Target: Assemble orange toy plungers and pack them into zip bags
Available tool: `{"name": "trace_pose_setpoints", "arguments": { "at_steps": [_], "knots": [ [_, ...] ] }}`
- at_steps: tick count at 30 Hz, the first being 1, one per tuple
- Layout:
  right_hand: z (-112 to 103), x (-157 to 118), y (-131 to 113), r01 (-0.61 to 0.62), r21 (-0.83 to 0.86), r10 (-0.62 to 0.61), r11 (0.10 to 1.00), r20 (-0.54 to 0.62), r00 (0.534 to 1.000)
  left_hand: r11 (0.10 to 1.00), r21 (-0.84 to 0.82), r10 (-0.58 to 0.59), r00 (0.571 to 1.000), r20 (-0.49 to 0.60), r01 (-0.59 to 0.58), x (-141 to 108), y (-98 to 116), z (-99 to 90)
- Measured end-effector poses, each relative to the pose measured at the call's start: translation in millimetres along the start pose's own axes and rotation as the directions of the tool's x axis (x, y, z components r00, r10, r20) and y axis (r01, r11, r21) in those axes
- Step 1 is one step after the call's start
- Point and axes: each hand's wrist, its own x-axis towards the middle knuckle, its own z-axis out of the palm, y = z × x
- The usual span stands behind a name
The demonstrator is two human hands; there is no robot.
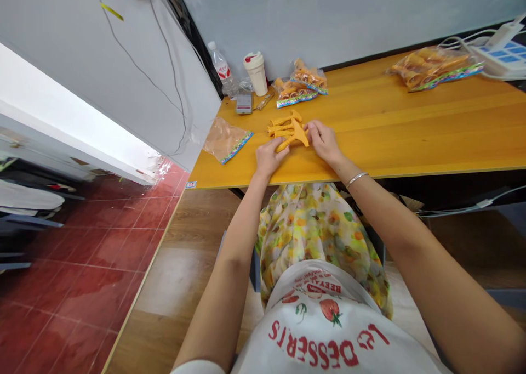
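The wooden table point(431, 132) is used as the working surface, with its near edge kept close to the body, probably so that the forearms can be brought over it at an easy angle. A large bag point(435, 69) of orange pieces is set at the far right, well apart from the hands. A flat clear bag point(228, 137) is laid out to the left, where it is perhaps kept within easy reach. Two packed bags point(310, 79) are leaned together near the wall, beside a lidded cup point(257, 77) and a bottle point(222, 69), all seemingly placed out of the way of the fingers.

The left hand point(267, 159) is closed around the handle of an orange hammer-shaped piece point(301, 135), apparently so that it is steadied. The right hand point(324, 141) is held narrow, its fingertips brought close beside the head of that piece; whether anything is pinched there cannot be told. The piece is held low over the table, in front of a few loose orange pieces point(283, 120), which are bunched closely, presumably to be kept together. A thin bracelet point(356, 179) is worn on the right wrist.
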Motion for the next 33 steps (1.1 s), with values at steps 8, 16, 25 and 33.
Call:
{"name": "trace_pose_setpoints", "arguments": {
  "at_steps": [8, 16, 25, 33],
  "knots": [
    [-1, -2, 1, 0.241, -0.272, -0.223, 0.932, 0.095, 0.970, 1.000, -0.018, -0.009, 1.000, 0.009, 0.010, 0, 0, -1.1],
    [3, -1, 4, 0.212, -0.303, -0.174, 0.929, 0.149, 0.973, 0.999, -0.022, -0.039, 0.999, -0.030, 0.039, 0, -4, -0.7],
    [12, -3, 9, 0.161, -0.245, -0.133, 0.956, 0.127, 0.983, 0.998, -0.049, -0.049, 0.998, -0.031, 0.047, 1, -3, 0.1],
    [1, -3, -1, 0.087, -0.019, -0.085, 0.996, 0.108, 0.991, 0.997, -0.038, -0.073, 0.997, -0.008, 0.072, 2, -3, 0.6]
  ]
}}
